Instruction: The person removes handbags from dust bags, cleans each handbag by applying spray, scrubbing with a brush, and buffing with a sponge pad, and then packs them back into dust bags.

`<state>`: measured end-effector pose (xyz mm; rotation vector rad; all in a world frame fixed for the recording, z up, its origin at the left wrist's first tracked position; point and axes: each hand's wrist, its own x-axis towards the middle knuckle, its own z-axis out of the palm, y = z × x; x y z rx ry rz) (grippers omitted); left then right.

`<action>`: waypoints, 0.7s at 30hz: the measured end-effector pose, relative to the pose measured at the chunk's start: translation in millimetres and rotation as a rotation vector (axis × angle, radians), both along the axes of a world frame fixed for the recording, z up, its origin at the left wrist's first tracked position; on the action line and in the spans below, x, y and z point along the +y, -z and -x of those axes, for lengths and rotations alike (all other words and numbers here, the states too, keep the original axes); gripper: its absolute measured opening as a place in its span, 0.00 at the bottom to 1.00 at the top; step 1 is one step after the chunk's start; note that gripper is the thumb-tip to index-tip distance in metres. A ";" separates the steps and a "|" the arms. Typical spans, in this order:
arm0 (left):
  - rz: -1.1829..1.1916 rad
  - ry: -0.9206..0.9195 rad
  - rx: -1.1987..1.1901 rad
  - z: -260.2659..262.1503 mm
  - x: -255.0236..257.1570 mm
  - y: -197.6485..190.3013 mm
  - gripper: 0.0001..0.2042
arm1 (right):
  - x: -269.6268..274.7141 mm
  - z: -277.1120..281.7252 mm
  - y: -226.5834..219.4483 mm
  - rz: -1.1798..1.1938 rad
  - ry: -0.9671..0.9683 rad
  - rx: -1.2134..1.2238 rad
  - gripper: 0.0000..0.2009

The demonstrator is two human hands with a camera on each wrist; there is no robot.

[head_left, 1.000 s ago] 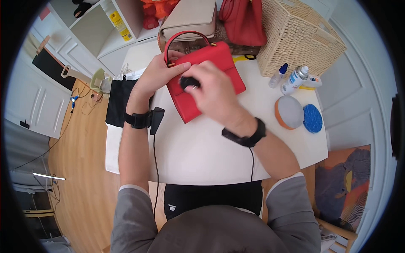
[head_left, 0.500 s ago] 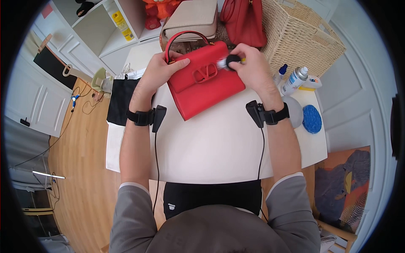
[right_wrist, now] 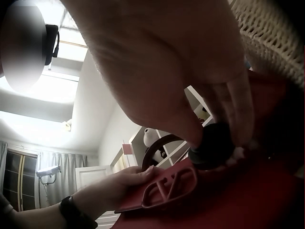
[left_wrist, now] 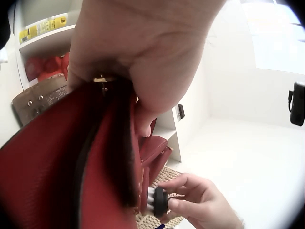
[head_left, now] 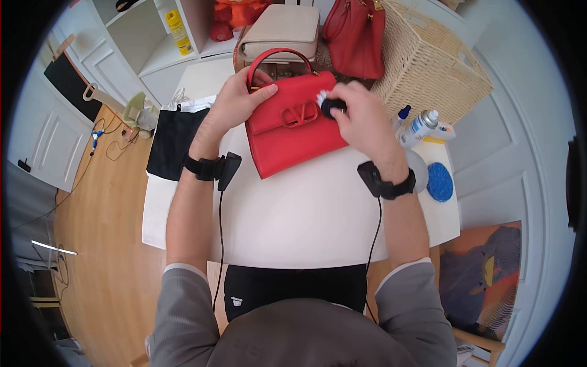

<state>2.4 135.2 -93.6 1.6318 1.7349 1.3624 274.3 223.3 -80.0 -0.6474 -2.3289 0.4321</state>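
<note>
A red handbag [head_left: 293,144] with a raised V-shaped emblem [head_left: 299,114] stands tilted on the white table. The left hand [head_left: 237,103] grips its upper left edge by the handle [head_left: 278,51], thumb on the front. In the right hand [head_left: 368,125] a round black brush [head_left: 333,107] with pale bristles is pinched, just right of the emblem at the flap. The left wrist view shows the bag's side folds [left_wrist: 90,167] and the brush [left_wrist: 160,202] held by its black back. In the right wrist view the bristles of the brush [right_wrist: 213,147] meet the red surface.
Behind are a beige bag [head_left: 280,32], another red bag [head_left: 356,43] and a wicker basket [head_left: 422,73]. At the right stand a spray can [head_left: 419,129] and a blue pad [head_left: 439,182]. Black cloth [head_left: 176,144] lies left; cables run from both wrists.
The right hand has swept the brush from left of the emblem to its right, then slightly down. The left hand keeps its grip on the bag. The head view has shifted a little.
</note>
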 end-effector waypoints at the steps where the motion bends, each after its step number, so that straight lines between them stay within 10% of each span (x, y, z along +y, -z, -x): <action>1: -0.007 -0.002 -0.011 2.0 2.0 2.9 0.17 | -2.7 -3.8 6.6 -0.017 -0.010 -0.081 0.13; 6: -0.056 -0.101 0.241 -2.0 2.1 8.8 0.31 | -15.6 -29.6 36.0 0.031 -0.047 -0.134 0.13; 15: 0.076 -0.046 0.123 -12.3 -9.8 -14.5 0.25 | -40.4 -54.9 9.0 0.310 -0.022 -0.427 0.16; 21: 0.042 -0.039 0.147 -8.1 -3.1 -8.2 0.26 | -94.8 9.5 31.1 0.291 -0.315 0.091 0.18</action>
